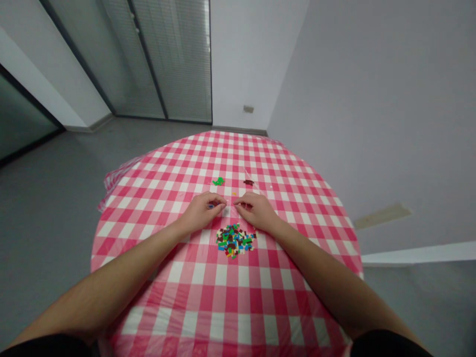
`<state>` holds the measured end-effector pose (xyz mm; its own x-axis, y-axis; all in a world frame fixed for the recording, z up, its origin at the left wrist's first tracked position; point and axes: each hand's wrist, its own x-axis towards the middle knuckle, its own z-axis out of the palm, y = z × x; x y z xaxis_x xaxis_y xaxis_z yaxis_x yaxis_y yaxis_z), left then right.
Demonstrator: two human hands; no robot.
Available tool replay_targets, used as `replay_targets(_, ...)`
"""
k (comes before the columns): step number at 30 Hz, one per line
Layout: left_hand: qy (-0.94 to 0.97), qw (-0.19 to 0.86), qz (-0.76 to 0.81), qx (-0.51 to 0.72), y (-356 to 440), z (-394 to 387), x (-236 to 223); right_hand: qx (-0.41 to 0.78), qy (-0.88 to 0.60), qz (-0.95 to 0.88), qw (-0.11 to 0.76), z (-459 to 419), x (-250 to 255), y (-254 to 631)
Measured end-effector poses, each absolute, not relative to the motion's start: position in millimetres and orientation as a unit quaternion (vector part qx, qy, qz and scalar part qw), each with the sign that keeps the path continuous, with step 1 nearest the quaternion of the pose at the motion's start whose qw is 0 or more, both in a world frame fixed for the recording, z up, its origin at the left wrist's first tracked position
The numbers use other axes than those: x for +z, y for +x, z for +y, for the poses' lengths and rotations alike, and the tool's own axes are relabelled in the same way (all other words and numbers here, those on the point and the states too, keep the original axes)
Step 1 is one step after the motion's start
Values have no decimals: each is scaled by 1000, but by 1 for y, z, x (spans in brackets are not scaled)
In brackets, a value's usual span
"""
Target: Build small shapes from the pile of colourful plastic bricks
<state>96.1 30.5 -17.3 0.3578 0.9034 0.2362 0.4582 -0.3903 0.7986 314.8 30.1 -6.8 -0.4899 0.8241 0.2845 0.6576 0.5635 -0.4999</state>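
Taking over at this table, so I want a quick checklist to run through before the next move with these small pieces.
1. Heap of small multicoloured plastic pieces clear of both hands: ok.
2. Green pieces kept apart from dark brown pieces: ok.
3. Yellow piece placed with a colour group: not ok, it lies alone.
4. Left hand holding something: cannot tell; a small blue piece shows at its fingers.
5. Right hand holding something: cannot tell; its fingertips hide any piece.
6. Red-and-white gingham tablecloth lying flat beneath the pieces: ok.
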Motion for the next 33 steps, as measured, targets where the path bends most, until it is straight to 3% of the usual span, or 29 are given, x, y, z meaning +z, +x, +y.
replay_targets(5, 732, 376, 433, 367, 99, 27, -18, 194, -411, -840, 297, 22, -2, 308)
replay_targets(15, 723, 442, 390, 359, 100, 28, -26, 172, -382, -859, 293, 23, -14, 308)
replay_targets(20, 704, 460, 406, 359, 100, 29, -31, 145, -365, -875, 284, 22, -17, 307)
replay_targets(24, 702, 422, 451, 356, 98, 29, -31, 132, -352, -867, 327, 25, -14, 311)
replay_targets(29, 749, 322, 461, 349, 94, 30, -25, 130, -485, -799, 332, 48, 1, 349)
replay_targets(33, 774, 290, 450, 339, 93, 31, -25, 218, -624, -719, 214, 70, 3, 392)
